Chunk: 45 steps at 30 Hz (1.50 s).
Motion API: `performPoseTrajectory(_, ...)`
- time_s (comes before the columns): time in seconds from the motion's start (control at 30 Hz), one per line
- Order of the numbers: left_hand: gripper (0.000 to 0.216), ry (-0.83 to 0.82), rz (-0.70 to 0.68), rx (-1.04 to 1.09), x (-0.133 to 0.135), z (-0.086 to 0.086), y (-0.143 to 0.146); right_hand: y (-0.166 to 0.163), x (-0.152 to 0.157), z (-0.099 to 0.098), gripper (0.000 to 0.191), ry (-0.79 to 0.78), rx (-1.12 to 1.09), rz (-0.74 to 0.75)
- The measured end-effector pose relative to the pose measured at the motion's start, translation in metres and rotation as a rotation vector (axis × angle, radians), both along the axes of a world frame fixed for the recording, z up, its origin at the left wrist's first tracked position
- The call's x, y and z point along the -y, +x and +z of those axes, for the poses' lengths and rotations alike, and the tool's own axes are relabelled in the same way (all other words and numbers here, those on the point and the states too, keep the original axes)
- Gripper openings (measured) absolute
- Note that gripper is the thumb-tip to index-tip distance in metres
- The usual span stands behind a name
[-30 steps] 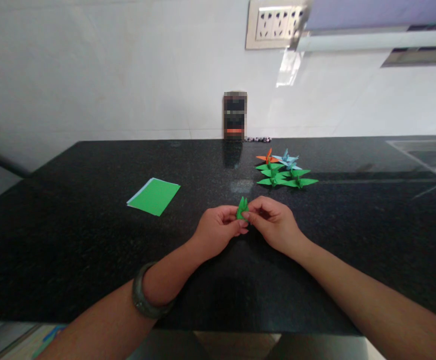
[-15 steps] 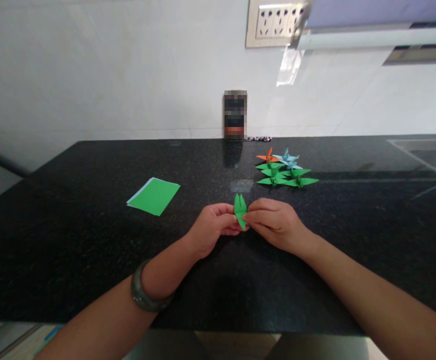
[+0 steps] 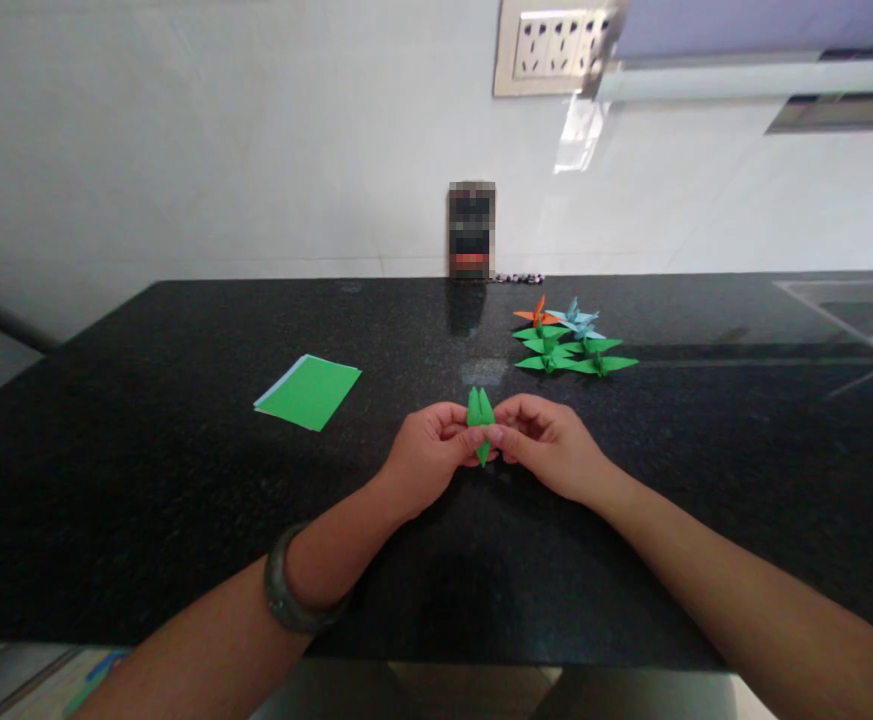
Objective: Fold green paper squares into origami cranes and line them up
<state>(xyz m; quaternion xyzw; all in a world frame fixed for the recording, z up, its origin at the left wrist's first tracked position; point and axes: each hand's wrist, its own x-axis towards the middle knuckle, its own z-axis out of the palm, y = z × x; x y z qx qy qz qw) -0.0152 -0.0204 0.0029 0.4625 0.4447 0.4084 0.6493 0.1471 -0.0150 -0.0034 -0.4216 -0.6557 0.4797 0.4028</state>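
Observation:
A small folded green paper piece (image 3: 480,412) is pinched between both my hands above the black granite counter (image 3: 143,480). Two pointed flaps stick up from it and one tip points down. My left hand (image 3: 432,455) grips its left side with closed fingers; a dark bangle circles that wrist. My right hand (image 3: 548,445) pinches its right side, fingers curled. Behind the hands lies a cluster of finished paper cranes (image 3: 571,345), mostly green with one orange and one light blue.
A stack of square paper with a green sheet on top (image 3: 308,392) lies to the left. A blurred dark object (image 3: 471,230) leans against the white wall at the back. A socket panel (image 3: 552,45) is on the wall. A sink edge (image 3: 856,305) shows far right.
The green piece has been turned upright and its flaps spread apart. Both hands shifted their pinch slightly and stayed in the same place.

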Motion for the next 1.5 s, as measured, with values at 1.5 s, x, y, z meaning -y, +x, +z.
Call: performPoseTrajectory(1.5, 0.013, 0.179, 0.006, -0.189, 0.0, -0.003, 0.004, -0.004, -0.002, -0.007, 0.01, 0.211, 0.054, -0.258)
